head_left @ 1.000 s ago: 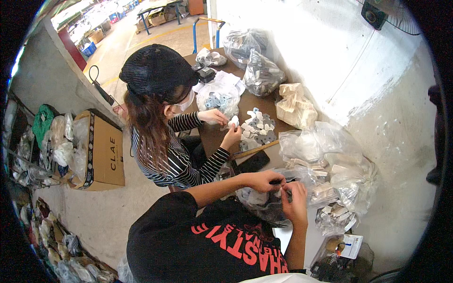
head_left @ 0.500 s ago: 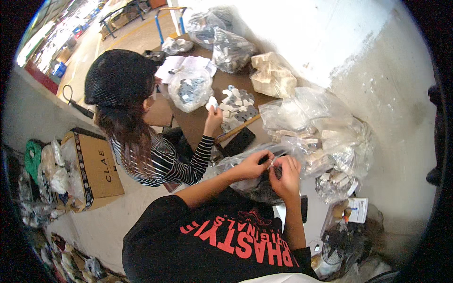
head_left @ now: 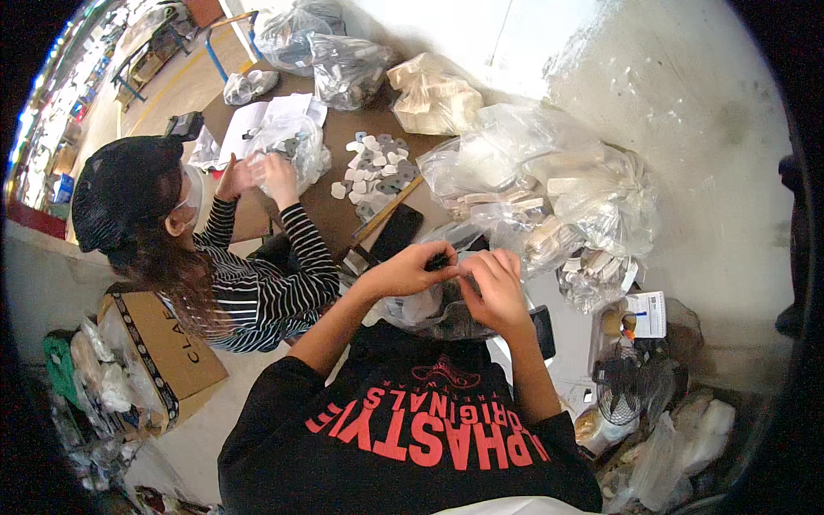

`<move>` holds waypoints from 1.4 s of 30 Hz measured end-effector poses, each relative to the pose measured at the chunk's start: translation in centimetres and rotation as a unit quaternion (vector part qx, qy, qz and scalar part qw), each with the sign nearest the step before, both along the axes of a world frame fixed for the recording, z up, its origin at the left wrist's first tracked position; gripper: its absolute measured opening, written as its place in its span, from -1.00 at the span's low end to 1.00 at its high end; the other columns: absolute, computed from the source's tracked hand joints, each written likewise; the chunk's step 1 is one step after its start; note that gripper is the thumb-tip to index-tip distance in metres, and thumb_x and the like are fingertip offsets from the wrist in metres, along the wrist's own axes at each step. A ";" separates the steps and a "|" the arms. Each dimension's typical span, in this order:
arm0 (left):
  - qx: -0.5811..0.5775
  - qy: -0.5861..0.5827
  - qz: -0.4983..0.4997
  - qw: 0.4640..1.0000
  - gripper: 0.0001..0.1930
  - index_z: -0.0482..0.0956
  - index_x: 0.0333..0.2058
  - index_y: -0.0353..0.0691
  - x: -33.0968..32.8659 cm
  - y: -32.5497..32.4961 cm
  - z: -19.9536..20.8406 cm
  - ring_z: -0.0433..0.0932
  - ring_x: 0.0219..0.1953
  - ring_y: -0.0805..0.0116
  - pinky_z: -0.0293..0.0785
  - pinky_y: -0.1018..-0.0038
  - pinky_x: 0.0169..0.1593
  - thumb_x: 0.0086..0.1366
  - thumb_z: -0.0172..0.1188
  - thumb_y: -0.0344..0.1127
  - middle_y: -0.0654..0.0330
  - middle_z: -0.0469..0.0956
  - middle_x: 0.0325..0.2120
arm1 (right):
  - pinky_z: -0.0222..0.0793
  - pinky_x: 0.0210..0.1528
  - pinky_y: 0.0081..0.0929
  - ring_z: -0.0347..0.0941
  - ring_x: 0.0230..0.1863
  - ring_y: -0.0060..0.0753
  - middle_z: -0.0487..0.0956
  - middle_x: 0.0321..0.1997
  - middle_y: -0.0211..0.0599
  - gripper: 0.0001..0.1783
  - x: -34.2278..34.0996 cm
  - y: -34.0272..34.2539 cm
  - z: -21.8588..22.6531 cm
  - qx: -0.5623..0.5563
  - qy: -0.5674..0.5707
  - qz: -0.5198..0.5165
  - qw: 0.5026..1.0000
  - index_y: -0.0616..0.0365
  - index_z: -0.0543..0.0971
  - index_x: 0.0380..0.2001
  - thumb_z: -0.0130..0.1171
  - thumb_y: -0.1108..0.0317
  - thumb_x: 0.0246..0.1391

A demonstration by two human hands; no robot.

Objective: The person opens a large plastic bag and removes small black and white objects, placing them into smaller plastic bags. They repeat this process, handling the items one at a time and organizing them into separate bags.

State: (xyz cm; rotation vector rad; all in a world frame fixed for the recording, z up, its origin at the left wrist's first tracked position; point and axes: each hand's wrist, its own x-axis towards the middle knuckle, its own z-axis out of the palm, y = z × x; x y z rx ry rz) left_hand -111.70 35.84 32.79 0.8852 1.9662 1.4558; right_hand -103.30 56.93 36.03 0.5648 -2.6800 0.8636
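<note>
My left hand (head_left: 410, 268) is closed, with a small dark piece (head_left: 439, 260) showing between thumb and fingers; its kind is unclear. Close beside it, fingertips nearly meeting, my right hand (head_left: 495, 290) is closed in a pinch, and whatever it grips is too small to make out. Beneath both hands sits an open clear plastic bag (head_left: 412, 311) with dark contents, close against my black shirt.
At left, a co-worker in a striped top (head_left: 257, 292) handles a clear bag (head_left: 302, 154). White and grey flat pieces (head_left: 375, 167) lie heaped on the brown table (head_left: 343, 219). Filled bags (head_left: 592, 184) line the wall. A fan (head_left: 620, 386) and carton (head_left: 176, 356) stand lower down.
The view has swung right, so the scene sits further left. My hands remain close together, with the left fingers now showing a dark piece. The co-worker's hands have moved to the clear bag.
</note>
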 end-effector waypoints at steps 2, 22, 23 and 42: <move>-0.011 0.005 -0.018 1.000 -0.75 0.57 -0.15 -0.28 -0.6 -0.1 0.4 0.52 -0.25 0.36 0.50 0.37 -0.08 0.45 0.32 -0.19 0.11 0.61 -0.32 | 0.21 0.17 -0.07 0.46 -0.01 -0.12 0.57 -0.16 -0.35 -0.75 0.0 0.4 0.0 0.018 -0.002 0.016 1.000 0.00 0.56 -0.18 0.36 0.38 0.07; 0.061 -0.200 0.116 0.971 -0.75 0.57 -0.02 -0.25 2.3 1.1 -1.0 0.46 -0.17 0.60 0.44 0.56 -0.08 0.58 0.14 -0.17 0.37 0.56 -0.19 | 0.27 0.09 -0.11 0.46 -0.06 -0.07 0.51 -0.22 -0.27 -0.76 0.1 -0.9 -1.0 -0.047 0.022 -0.013 0.999 0.04 0.49 -0.29 0.34 0.43 -0.01; 0.034 -0.211 0.127 0.969 -0.72 0.57 0.02 -0.28 2.3 1.1 -0.7 0.48 -0.13 0.58 0.44 0.55 -0.01 0.56 0.16 -0.18 0.34 0.58 -0.16 | 0.27 0.10 -0.10 0.45 -0.05 -0.07 0.51 -0.21 -0.27 -0.77 0.1 -0.8 -1.4 -0.042 0.019 -0.020 0.999 0.04 0.49 -0.29 0.35 0.40 0.00; 0.152 -0.338 0.206 0.906 -0.78 0.59 -0.09 -0.16 3.7 2.2 -0.6 0.31 -0.39 0.65 0.20 0.61 -0.31 0.60 0.11 -0.15 0.47 0.42 -0.40 | 0.28 0.14 -0.10 0.44 0.00 -0.06 0.52 -0.15 -0.28 -0.75 0.2 -1.1 -1.0 -0.034 0.055 -0.073 0.995 0.04 0.55 -0.18 0.28 0.37 0.03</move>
